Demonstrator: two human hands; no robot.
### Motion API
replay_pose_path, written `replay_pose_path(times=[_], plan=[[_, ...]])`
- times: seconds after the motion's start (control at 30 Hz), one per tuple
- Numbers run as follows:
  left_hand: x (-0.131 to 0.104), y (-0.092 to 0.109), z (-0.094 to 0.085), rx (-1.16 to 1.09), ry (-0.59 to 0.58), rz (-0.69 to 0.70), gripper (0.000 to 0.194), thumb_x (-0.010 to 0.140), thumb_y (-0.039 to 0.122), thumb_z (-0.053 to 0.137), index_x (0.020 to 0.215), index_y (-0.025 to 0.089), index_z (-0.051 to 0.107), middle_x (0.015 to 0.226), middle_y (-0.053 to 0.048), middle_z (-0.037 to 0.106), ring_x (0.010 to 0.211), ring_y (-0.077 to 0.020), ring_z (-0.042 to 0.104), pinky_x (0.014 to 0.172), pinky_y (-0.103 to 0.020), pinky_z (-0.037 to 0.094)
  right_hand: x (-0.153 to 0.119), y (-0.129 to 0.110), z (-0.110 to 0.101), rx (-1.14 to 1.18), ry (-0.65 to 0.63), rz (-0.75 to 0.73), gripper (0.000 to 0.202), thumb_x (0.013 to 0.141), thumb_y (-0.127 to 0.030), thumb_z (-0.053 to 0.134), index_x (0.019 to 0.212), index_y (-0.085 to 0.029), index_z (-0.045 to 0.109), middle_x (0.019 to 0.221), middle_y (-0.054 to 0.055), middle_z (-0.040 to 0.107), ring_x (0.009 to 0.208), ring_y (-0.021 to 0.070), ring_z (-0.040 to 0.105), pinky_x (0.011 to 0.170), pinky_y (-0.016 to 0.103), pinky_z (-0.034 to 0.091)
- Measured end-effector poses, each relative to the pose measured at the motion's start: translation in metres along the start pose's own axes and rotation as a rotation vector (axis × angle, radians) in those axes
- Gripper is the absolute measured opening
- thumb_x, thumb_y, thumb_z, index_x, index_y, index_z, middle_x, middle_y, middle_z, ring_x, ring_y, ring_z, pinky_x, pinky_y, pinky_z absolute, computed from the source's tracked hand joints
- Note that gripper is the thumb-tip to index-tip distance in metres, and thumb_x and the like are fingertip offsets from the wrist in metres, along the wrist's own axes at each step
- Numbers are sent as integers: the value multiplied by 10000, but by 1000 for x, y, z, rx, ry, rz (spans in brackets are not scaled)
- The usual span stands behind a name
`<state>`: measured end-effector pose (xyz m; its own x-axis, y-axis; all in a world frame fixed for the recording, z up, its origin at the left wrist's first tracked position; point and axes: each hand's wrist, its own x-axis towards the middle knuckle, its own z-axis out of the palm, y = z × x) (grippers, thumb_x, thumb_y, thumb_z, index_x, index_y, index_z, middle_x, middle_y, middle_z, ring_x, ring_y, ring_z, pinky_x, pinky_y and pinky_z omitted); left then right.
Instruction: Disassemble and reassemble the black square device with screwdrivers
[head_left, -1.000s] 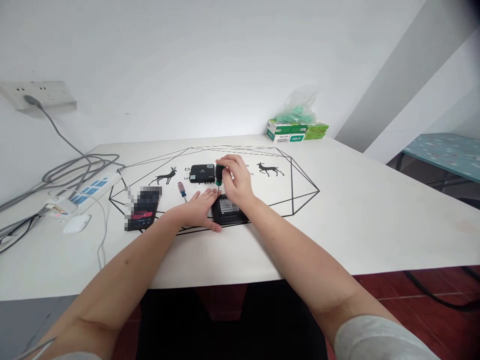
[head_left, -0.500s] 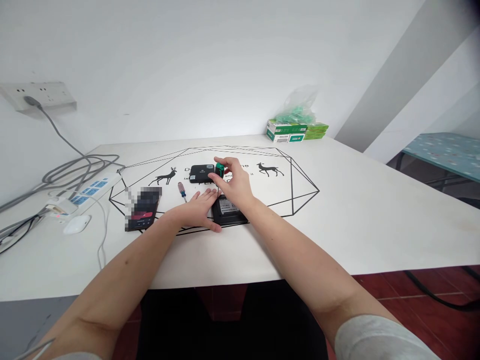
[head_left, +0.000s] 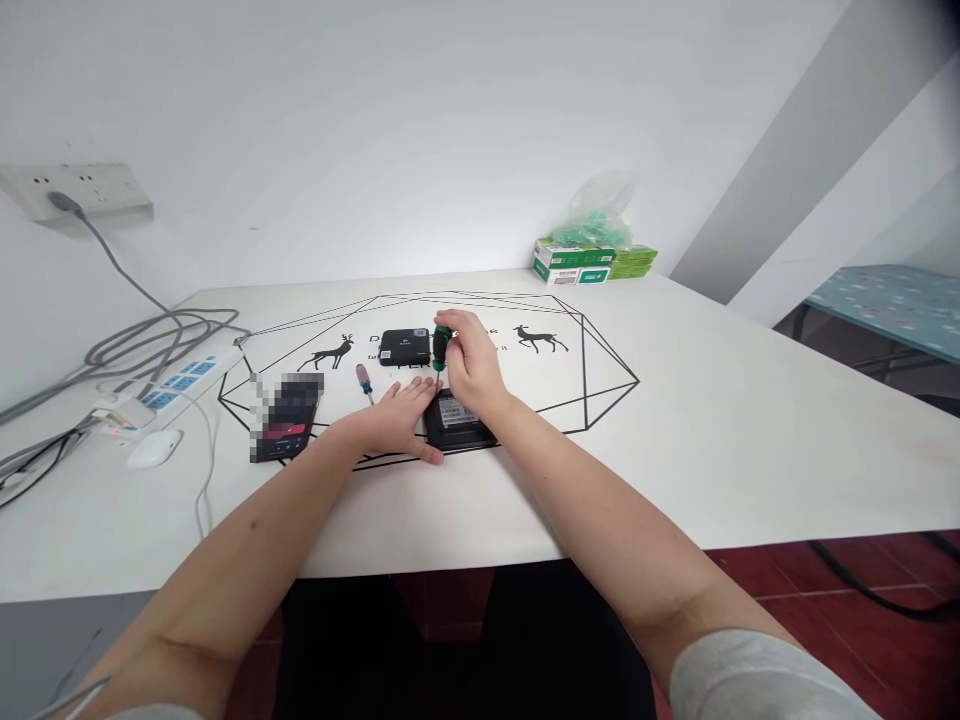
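A black device [head_left: 460, 425] with a pale label lies on the white table. My left hand [head_left: 401, 415] rests against its left side, fingers spread flat. My right hand [head_left: 472, 360] is closed around a green-and-black screwdriver [head_left: 442, 345], held upright with its shaft down at the device's upper left corner. The tip is too small to make out. Just behind sits a flat black box [head_left: 405, 346] with a small label. A second screwdriver [head_left: 364, 380] with a clear reddish and blue handle lies to the left of it.
At the left are a phone [head_left: 289, 415], a white earbud case [head_left: 154, 449], a power strip [head_left: 191, 378] and coiled grey cables [head_left: 142, 335]. Green and white boxes [head_left: 574, 262] with a plastic bag on top stand at the back right.
My right hand has shifted its grip on the green screwdriver: the thumb has come away from the handle's left side and more of the handle shows. My left hand has stayed put.
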<state>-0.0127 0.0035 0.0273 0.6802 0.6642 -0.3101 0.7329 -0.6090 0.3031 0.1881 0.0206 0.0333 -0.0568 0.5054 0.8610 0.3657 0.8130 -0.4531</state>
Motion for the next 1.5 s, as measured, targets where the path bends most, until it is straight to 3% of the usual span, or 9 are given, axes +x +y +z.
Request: replay_pose_path(times=[0.3, 0.43, 0.53, 0.67, 0.87, 1.1, 1.27, 1.33, 1.5], plan=[[1, -4, 2, -14, 17, 18, 1530, 818, 972, 690, 1794, 272, -257, 1895, -162, -86, 1754, -434, -74, 1411, -618, -15, 0, -6, 0, -53, 96, -63, 387, 968, -73, 439, 1171, -276, 698, 1117, 90, 618, 1066, 260, 672, 954, 492, 622], [0, -3, 1, -17, 19, 26, 1535, 816, 964, 700, 1793, 269, -258, 1894, -177, -80, 1756, -435, -71, 1406, -628, -19, 2, -9, 0, -21, 101, -43, 191, 1068, -228, 507, 1161, -277, 667, 1129, 96, 645, 1067, 266, 669, 913, 481, 627], [-1, 0, -1, -14, 16, 22, 1532, 818, 955, 707, 1807, 237, -218, 1893, -194, -75, 1759, -421, -80, 1405, -630, -19, 2, -7, 3, -22, 100, -33, 164, 1027, -370, 696, 1154, -280, 647, 1133, 95, 647, 1035, 266, 661, 837, 454, 639], [-2, 1, -1, -24, 28, 38, 1524, 822, 961, 702, 1802, 265, -234, 1894, -176, -93, 1757, -436, -79, 1399, -649, -16, 1, -3, 5, -52, 68, 32, 272, 960, -361, 770, 1179, -279, 630, 1154, 98, 627, 1074, 280, 643, 895, 491, 653], [-1, -4, 1, -22, 30, 53, 1505, 831, 955, 694, 1797, 288, -247, 1895, -165, -93, 1757, -430, -79, 1401, -643, -19, -1, -1, 5, -72, 71, 12, 254, 993, -253, 612, 1247, -264, 613, 1171, 107, 696, 1091, 269, 693, 932, 480, 658], [0, -3, 1, -7, 16, 23, 1502, 831, 924, 713, 1803, 270, -228, 1901, -155, -70, 1762, -414, -63, 1410, -629, -13, -2, -2, 2, -30, -6, 17, 353, 1084, -245, 447, 1384, -294, 627, 1390, 121, 750, 1284, 270, 718, 1123, 519, 619], [-3, 4, -3, -14, 23, 15, 1500, 828, 894, 744, 1814, 258, -190, 1902, -163, -76, 1763, -418, -68, 1401, -660, 2, 0, -2, 2, -59, -21, 23, 345, 1012, -440, 722, 1319, -300, 653, 1346, 137, 655, 1275, 321, 658, 1035, 551, 645], [-4, 6, -4, -17, 23, 15, 1488, 837, 882, 744, 1817, 247, -179, 1902, -162, -74, 1763, -421, -64, 1402, -654, -5, -1, -1, 3, -63, -23, 50, 362, 975, -413, 777, 1297, -297, 658, 1265, 114, 606, 1186, 298, 654, 992, 532, 654], [-4, 5, -4, -33, 28, 25, 1498, 832, 897, 747, 1814, 267, -194, 1903, -145, -96, 1759, -436, -67, 1402, -644, -23, -2, -1, 6, -60, 32, -4, 317, 982, -262, 698, 1292, -283, 638, 1178, 90, 589, 1035, 245, 641, 834, 430, 656]])
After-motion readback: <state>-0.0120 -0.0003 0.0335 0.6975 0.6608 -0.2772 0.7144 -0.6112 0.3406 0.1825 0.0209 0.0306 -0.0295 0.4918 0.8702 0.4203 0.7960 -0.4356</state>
